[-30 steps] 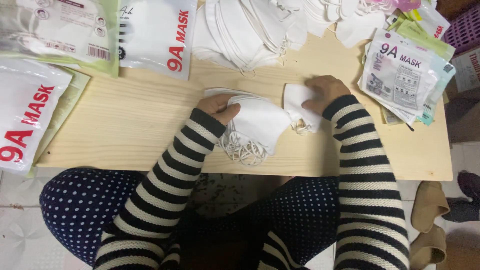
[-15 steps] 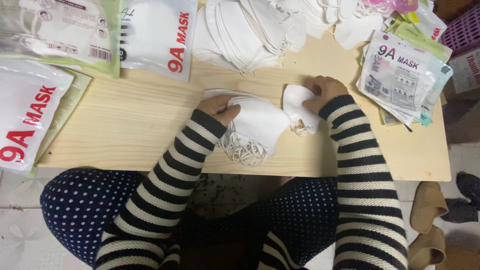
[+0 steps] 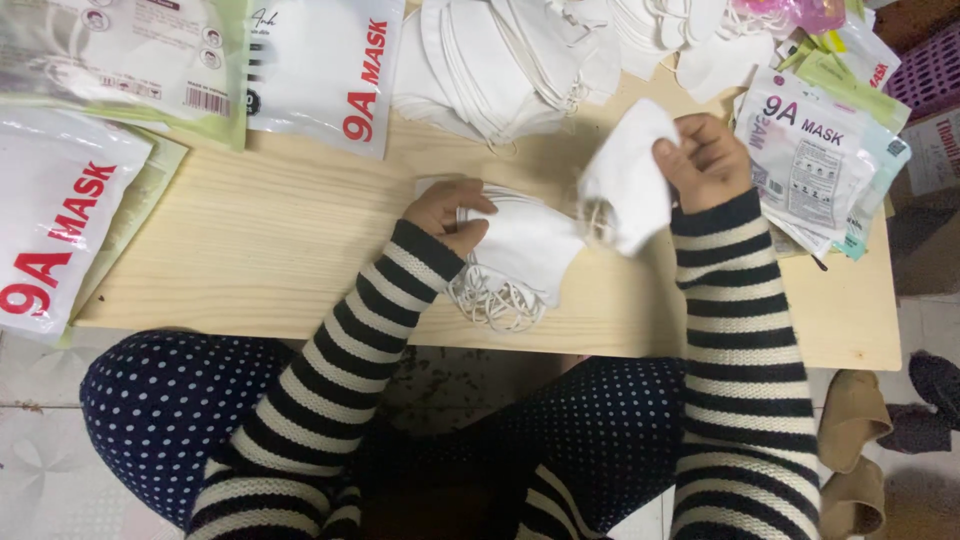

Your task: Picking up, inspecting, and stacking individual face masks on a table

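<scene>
My right hand (image 3: 705, 160): fingers pinched shut on one white folded mask (image 3: 630, 185), lifted clear of the worktop (image 3: 290, 250), its ear loops dangling toward the stack.

My left hand (image 3: 450, 212): laid on the small stack of white masks (image 3: 520, 250), thumb and fingers curled loosely over its far edge, pressing rather than gripping. That stack is the landmark for what follows.

Handling note, as I judge it: keep the left hand's weight on the stack so the rest stay squared, and draw the single mask away slowly so its loops do not snag the tangle of ear loops (image 3: 495, 300) spilling from the stack's near side.

Beyond the stack: a fanned pile of loose white masks (image 3: 500, 60).
Right of the stack: printed mask pouches (image 3: 810, 160), overlapped.
Left of the stack and farther back: a white pouch with red lettering (image 3: 325, 70); further left, larger bags (image 3: 60, 230) at the worktop's edge.
</scene>
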